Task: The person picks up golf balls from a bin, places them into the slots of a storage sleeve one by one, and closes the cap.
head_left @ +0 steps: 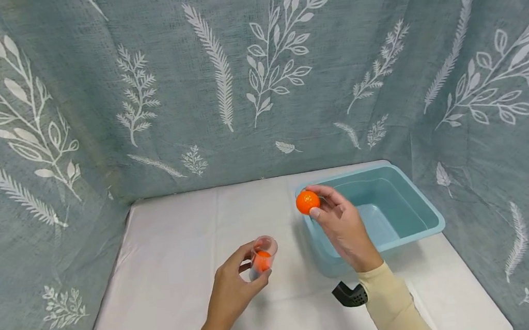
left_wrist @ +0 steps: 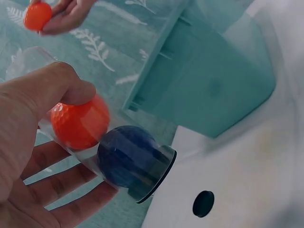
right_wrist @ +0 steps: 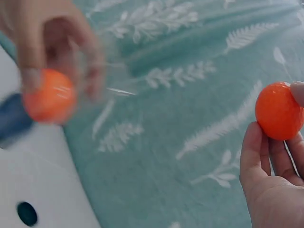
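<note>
My left hand [head_left: 231,288] grips a clear tube [head_left: 271,247] with its open mouth tilted up, thumb on one side and fingers on the other. Inside the tube, an orange dimpled golf ball [left_wrist: 80,122] sits above a dark blue ball [left_wrist: 127,156] at the dark-rimmed base. My right hand [head_left: 346,231] pinches another orange golf ball [head_left: 308,202] between thumb and fingertips. This ball is higher than the tube and to its right, overlapping the near left corner of a teal plastic bin [head_left: 421,233] in the head view.
The bin stands at the right of a table covered in white cloth [head_left: 169,255]. Behind and at both sides hangs a grey-green curtain [head_left: 165,90] with white leaf prints. A dark round spot [left_wrist: 203,204] shows on the white surface below the tube.
</note>
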Motion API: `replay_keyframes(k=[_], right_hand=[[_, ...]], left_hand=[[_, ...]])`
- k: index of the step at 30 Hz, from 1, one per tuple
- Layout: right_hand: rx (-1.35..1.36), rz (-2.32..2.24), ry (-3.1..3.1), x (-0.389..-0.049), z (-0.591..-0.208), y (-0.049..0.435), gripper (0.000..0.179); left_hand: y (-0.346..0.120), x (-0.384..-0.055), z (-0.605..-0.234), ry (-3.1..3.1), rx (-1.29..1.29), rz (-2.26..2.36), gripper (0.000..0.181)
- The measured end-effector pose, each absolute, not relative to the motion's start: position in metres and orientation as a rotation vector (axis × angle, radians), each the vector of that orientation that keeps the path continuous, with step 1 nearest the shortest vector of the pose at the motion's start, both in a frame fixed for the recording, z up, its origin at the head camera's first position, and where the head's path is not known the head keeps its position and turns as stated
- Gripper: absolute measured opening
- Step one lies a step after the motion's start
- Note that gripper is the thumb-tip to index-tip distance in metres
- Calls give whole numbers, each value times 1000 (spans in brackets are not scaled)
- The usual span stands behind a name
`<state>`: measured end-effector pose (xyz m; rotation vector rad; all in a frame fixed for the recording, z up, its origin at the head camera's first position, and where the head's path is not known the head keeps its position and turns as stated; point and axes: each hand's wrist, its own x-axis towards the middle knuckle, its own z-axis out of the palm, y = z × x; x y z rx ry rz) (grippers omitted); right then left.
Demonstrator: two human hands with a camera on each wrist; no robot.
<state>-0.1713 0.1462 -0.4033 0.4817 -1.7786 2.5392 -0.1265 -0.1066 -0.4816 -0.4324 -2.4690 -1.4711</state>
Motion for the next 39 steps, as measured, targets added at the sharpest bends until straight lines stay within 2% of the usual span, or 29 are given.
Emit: replay_keyframes(k=[8, 16, 39], right_hand=[[649, 2482, -1875, -157, -419, 113, 42], [763, 2454, -1899, -154, -420, 94, 41], [897, 2302, -1955, -157, -447, 77, 39]], left_hand=[[-107, -122, -470, -2467, -503, -1477, 66], [-106, -122, -458, -2466, -498, -1488, 60], [-112, -121, -464, -2434, -399, -1526, 54]])
